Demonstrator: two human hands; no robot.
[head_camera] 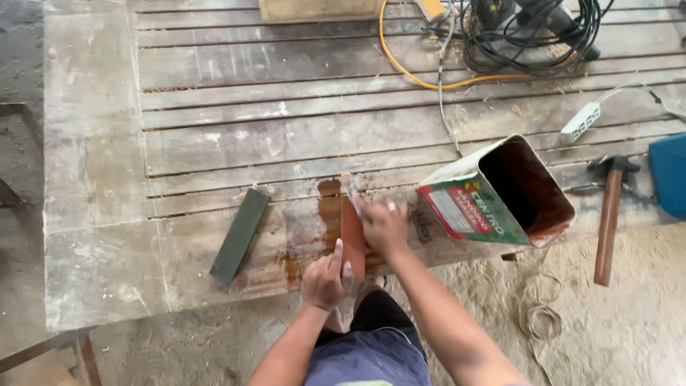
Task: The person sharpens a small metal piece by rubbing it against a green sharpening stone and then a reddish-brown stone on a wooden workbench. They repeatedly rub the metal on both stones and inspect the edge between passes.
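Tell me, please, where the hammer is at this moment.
In the head view, the hammer lies at the right end of the workbench, between the cut-open tin can and a blue object.

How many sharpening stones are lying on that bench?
2. A dark green stone lies bare on the bench, left of the hands. A reddish-brown one sits at the bench edge under the left hand and right hand. Others may be hidden.

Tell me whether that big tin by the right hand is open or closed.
Open. The tin has no top: its rectangular mouth faces the camera, showing a dark, rust-brown inside. How much it holds cannot be told.
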